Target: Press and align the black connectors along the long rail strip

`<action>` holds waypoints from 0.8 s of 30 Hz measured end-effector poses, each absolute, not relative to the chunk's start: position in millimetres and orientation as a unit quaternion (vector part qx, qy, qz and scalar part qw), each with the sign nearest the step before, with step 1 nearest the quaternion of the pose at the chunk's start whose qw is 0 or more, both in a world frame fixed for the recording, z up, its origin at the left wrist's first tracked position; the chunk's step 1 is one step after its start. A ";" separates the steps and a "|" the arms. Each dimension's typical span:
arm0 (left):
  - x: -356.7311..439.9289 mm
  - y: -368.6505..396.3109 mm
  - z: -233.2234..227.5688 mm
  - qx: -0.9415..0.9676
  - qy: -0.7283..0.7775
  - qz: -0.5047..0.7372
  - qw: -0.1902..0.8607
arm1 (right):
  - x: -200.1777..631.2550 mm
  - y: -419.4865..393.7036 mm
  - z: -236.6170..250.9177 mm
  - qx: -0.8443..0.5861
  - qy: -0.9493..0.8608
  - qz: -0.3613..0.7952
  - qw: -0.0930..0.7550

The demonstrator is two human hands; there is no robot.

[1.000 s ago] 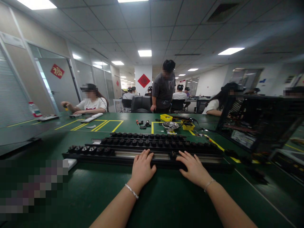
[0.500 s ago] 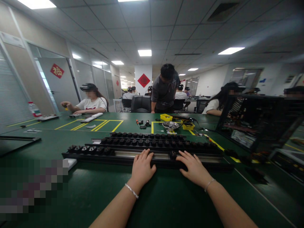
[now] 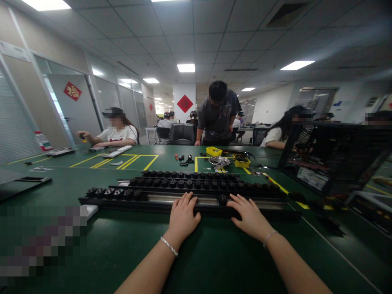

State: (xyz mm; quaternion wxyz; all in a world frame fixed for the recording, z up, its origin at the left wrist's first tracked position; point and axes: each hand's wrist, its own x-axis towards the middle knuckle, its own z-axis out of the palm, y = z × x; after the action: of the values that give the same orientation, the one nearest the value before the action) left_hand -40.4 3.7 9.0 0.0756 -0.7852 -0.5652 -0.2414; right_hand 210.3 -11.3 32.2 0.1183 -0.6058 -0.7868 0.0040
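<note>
A long black power track with a metal inner channel lies across the green table in front of me. Several round black socket modules sit in its left end. My left hand rests over the track's middle, palm down, fingers stretched and thumb out. One single socket module sits in the channel beside the fingertips of my right hand. That hand lies open over the track with its fingers spread; whether it touches the module I cannot tell. Just behind is a second black track filled with similar modules.
At the right stands an open black computer case. Farther back are a metal bowl, a yellow tray and cables. A person leans over the table's far side; another sits at the left.
My hands and the modules keep their places. The standing person across the table has shifted slightly to the right.
</note>
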 end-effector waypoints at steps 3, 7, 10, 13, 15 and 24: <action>-40.7 4.0 8.2 -0.785 -0.566 -0.240 0.076 | 210.6 -10.8 31.4 -0.606 -0.787 0.006 0.117; -40.9 4.5 7.7 -0.785 -0.565 -0.242 0.078 | 211.1 -10.2 30.5 -0.606 -0.787 0.005 0.119; -41.1 4.2 8.6 -0.786 -0.564 -0.242 0.077 | 211.1 -10.3 30.7 -0.606 -0.786 0.008 0.119; -40.9 3.7 9.4 -0.785 -0.565 -0.241 0.076 | 211.0 -10.6 31.1 -0.606 -0.787 0.008 0.119; -40.6 3.5 9.5 -0.784 -0.567 -0.241 0.075 | 211.0 -10.7 31.5 -0.605 -0.787 0.008 0.119; -41.1 3.4 9.8 -0.785 -0.564 -0.244 0.081 | 211.3 -11.6 33.8 -0.609 -0.785 0.011 0.117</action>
State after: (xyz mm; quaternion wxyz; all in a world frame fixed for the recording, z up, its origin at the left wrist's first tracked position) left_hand -41.1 3.4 9.8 0.0809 -0.7849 -0.5639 -0.2437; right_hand 211.3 -11.6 33.8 0.1169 -0.6085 -0.7848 0.0105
